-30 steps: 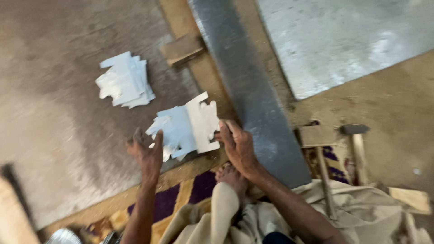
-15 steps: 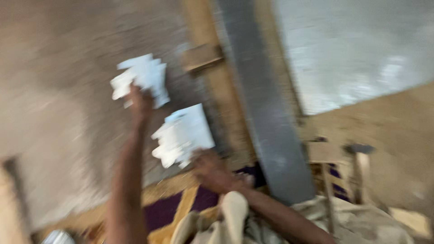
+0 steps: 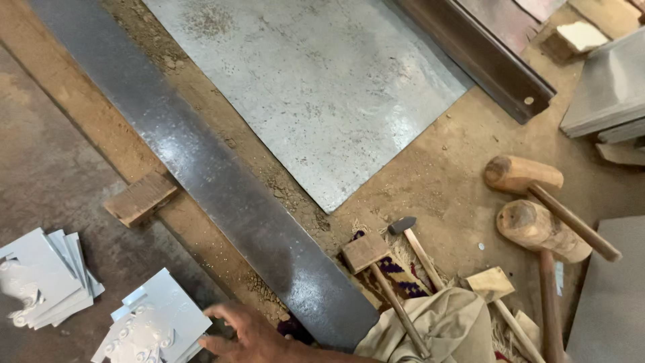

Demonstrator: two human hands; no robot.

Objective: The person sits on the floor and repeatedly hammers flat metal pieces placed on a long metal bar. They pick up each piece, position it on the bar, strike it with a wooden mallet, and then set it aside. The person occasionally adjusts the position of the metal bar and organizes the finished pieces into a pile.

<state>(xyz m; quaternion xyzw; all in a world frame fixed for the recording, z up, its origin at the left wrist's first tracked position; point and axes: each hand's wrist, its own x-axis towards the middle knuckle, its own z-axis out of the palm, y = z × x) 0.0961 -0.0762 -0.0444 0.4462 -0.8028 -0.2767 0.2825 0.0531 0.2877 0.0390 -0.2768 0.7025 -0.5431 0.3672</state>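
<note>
Below, the parts of the scene as seen from the head camera.

Hand in view: one hand (image 3: 245, 333) enters at the bottom edge, fingers spread and lying flat; which hand it is cannot be told for sure, though it appears to be the right.
Other hand: out of frame.
Near stack: a pile of pale embossed sheet pieces (image 3: 153, 323) lies on the floor, just beside the fingertips, possibly touching them.
Far stack: a second pile of similar pieces (image 3: 40, 279) sits at the left edge, apart from the hand.
Steel bar: a long dark flat bar (image 3: 222, 181) runs diagonally from upper left to the person's knee.
Wood block: a small block (image 3: 140, 197) rests against the bar's left side.
Metal sheet: a large grey sheet (image 3: 316, 81) lies on the dirt floor beyond the bar.
Tools, right: two round wooden mallets (image 3: 531, 202), a small steel-headed hammer (image 3: 403, 225) and a square-headed wooden mallet (image 3: 366, 252).
</note>
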